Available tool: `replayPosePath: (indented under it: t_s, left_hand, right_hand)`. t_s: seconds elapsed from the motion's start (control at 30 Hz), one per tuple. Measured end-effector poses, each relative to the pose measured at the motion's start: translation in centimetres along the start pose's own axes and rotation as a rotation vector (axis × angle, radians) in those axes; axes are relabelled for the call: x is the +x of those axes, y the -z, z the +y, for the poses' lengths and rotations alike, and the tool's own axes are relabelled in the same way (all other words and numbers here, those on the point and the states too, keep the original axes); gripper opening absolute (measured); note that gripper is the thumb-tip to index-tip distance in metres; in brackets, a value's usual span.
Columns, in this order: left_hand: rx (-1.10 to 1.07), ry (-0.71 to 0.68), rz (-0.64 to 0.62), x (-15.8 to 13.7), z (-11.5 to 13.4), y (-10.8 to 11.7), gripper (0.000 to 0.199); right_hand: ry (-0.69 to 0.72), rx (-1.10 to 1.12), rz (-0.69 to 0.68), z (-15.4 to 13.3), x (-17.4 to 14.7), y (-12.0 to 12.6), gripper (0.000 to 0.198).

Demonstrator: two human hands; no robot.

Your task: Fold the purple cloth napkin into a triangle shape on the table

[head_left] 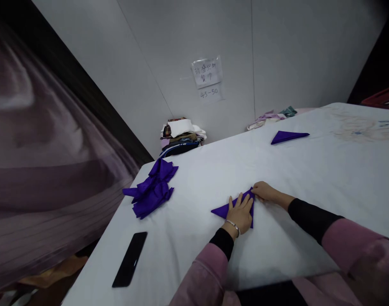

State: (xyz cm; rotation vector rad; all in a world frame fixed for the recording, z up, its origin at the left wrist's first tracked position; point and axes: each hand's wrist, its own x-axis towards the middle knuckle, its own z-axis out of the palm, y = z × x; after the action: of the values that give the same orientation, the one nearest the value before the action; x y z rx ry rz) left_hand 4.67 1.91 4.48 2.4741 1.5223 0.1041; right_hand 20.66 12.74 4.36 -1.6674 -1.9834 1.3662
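A white-covered bench (277,170) carries a heap of purple cloths (152,188) near its left edge and a black phone (130,259) closer in. Nearest the person lies a purple folded napkin (226,209) (triangular): the left hand (241,214) presses flat on it, fingers spread, while the right hand (265,191) pinches its upper corner.

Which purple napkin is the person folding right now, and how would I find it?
Start at the big white table and look along its near edge, where two arms in pink sleeves reach in. The napkin is the flat purple triangle under the left hand, with the right hand pinching its top corner. Only this one has hands on it.
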Motion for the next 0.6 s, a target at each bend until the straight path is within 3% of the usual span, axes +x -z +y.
replayPosePath:
  t_s: [0.3, 0.6]
  left_hand:
    - [-0.062, 0.019, -0.048, -0.04, -0.01, 0.28, 0.063]
    - [-0.012, 0.036, 0.015, -0.46, 0.4, 0.32, 0.059]
  right_hand:
    - [-0.002, -0.184, -0.053, -0.99, -0.06, 1.03, 0.04]
    - [0.038, -0.035, 0.014, -0.34, -0.55, 0.7, 0.032]
